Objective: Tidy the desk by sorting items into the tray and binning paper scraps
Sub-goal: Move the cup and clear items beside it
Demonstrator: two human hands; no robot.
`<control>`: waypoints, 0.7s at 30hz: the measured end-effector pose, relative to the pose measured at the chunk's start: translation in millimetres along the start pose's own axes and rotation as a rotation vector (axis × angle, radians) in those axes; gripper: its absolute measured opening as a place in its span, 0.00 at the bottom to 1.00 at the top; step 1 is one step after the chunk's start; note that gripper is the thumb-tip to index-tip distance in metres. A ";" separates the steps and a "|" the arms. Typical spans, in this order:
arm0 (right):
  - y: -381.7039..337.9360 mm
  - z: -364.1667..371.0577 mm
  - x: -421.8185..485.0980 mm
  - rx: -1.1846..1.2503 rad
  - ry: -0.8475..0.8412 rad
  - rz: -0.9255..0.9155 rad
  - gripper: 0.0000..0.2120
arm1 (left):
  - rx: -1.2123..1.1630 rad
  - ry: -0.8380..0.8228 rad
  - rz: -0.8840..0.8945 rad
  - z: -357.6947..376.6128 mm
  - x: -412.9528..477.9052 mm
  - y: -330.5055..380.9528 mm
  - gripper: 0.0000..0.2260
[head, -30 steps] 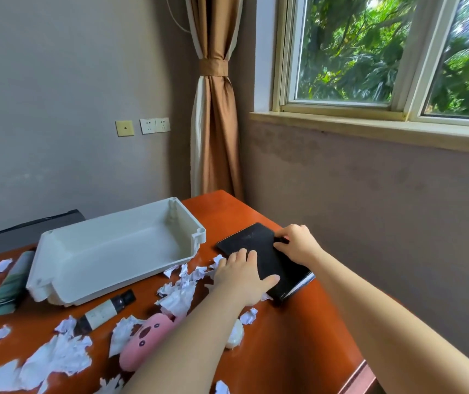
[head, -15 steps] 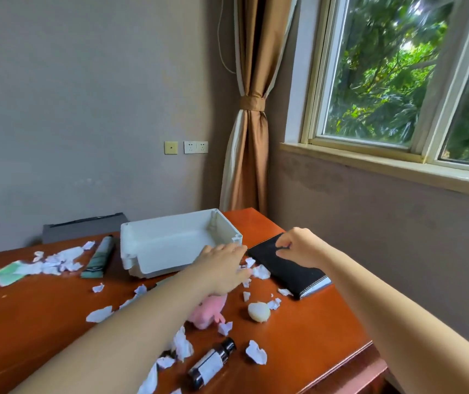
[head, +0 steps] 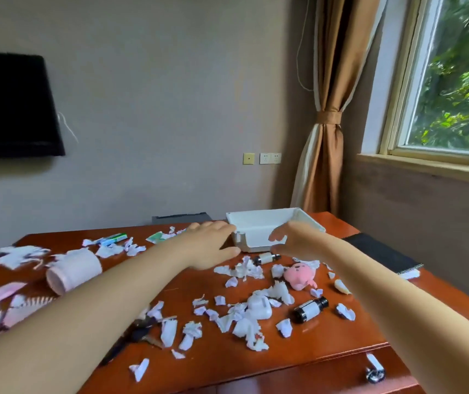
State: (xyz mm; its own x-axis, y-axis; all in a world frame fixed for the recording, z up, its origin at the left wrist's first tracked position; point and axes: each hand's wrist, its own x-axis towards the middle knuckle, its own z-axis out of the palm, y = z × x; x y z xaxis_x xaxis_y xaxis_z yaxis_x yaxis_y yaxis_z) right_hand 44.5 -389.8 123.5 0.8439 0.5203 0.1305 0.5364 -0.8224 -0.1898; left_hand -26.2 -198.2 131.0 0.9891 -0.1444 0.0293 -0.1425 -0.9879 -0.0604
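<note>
At the 9 o'clock side of the desk (head: 327,334) a pink cup (head: 74,270) lies on its side among paper scraps (head: 244,270), which litter the middle too; none looks binned yet. Moving right, the left hand (head: 210,247) has left the black notebook (head: 378,251) it pressed a second ago and now hovers with fingers spread and empty, just beside the near left corner of the white tray (head: 307,220), which sits at about 1 o'clock. The right hand (head: 293,240) has come off the notebook as well; its fingers are loosely curved, apart, holding nothing, in front of the tray's near wall. Whether either hand touches the tray I cannot tell. The notebook lies flat at 3 o'clock, outside the tray. My reading: the person has turned to the tray, likely to pull it closer, and the sorting is barely begun.
</note>
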 end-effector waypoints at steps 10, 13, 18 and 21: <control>-124.5 43.4 37.9 0.004 -0.139 -0.143 0.17 | -0.036 -0.093 -0.228 30.6 -76.9 -132.9 0.29; -150.2 59.7 65.4 0.029 -0.207 -0.127 0.17 | -0.045 -0.132 -0.307 43.3 -87.4 -172.3 0.30; -188.6 93.7 108.5 0.006 -0.284 -0.185 0.17 | -0.101 -0.174 -0.518 64.1 -91.9 -247.7 0.33; -224.9 124.6 167.6 0.003 -0.302 -0.229 0.19 | -0.132 -0.170 -0.635 75.8 -80.0 -319.2 0.34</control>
State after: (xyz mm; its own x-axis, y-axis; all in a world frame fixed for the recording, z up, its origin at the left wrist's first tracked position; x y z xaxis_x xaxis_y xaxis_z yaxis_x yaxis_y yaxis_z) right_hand 66.4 -88.9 66.8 0.6661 0.7357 -0.1224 0.7114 -0.6760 -0.1921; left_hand -57.0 132.9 72.3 0.8730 0.4674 -0.1394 0.4765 -0.8783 0.0397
